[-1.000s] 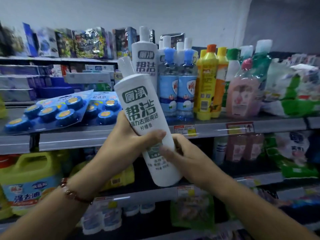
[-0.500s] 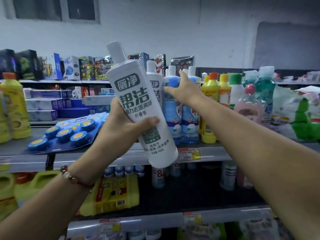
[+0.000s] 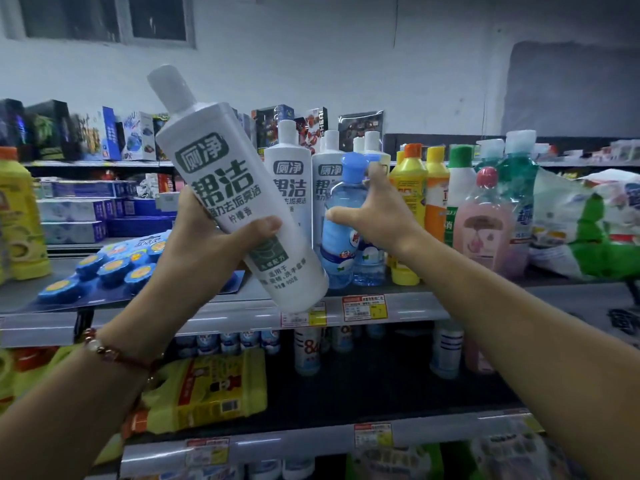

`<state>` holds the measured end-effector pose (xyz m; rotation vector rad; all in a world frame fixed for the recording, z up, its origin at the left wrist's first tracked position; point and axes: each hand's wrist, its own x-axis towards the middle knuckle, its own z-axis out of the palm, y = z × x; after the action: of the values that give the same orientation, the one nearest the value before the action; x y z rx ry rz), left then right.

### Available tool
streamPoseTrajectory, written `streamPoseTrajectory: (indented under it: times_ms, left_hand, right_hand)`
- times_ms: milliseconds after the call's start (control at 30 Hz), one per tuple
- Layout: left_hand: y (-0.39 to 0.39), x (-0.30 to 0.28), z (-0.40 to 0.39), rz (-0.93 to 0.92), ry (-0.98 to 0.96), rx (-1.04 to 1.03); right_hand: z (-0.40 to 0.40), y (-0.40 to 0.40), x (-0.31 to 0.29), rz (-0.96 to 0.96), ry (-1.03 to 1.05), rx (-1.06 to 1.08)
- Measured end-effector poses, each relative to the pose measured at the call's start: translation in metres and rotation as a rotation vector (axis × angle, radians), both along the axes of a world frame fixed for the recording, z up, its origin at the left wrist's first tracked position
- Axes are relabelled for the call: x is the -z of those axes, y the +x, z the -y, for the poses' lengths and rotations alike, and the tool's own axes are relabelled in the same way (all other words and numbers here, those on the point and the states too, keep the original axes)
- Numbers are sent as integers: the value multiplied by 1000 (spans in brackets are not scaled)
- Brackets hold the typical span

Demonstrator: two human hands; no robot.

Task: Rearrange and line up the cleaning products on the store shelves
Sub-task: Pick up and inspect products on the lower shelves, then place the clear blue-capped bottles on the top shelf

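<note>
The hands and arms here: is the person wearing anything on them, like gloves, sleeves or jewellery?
No gloves and no sleeves in view: both forearms are bare. The left hand has a beaded bracelet of reddish-brown and pale beads at its wrist. The right hand and its wrist carry nothing.

Grey shelf (image 3: 485, 303), white bottles (image 3: 287, 188), yellow bottles (image 3: 412, 188)

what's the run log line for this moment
left hand: holds white bottle tilted, off shelf | right hand: grips blue-capped bottle on shelf | step: making room
</note>
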<state>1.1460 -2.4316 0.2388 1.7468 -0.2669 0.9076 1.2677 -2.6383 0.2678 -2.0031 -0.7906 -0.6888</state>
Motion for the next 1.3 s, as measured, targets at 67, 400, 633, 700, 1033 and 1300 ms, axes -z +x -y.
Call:
streamPoseTrajectory:
  times_ms: [67, 400, 633, 700, 1033, 1300]
  left_hand:
    - [4, -4, 2, 7, 18, 3]
    - [45, -14, 45, 92, 132, -26]
    - [90, 3, 77, 106, 328, -133]
    - [100, 8, 81, 116, 383, -163]
    - [117, 17, 91, 176, 663, -513]
    - [132, 34, 77, 127, 893, -649]
  right_hand:
    - [13, -4, 9, 51, 93, -44]
    - [67, -45, 18, 149, 614, -103]
    - [43, -30, 82, -409, 481, -359]
    - [36, -22, 91, -444, 451, -349]
    - [26, -7, 95, -546, 433, -360]
    - [23, -8, 96, -534, 343, -369]
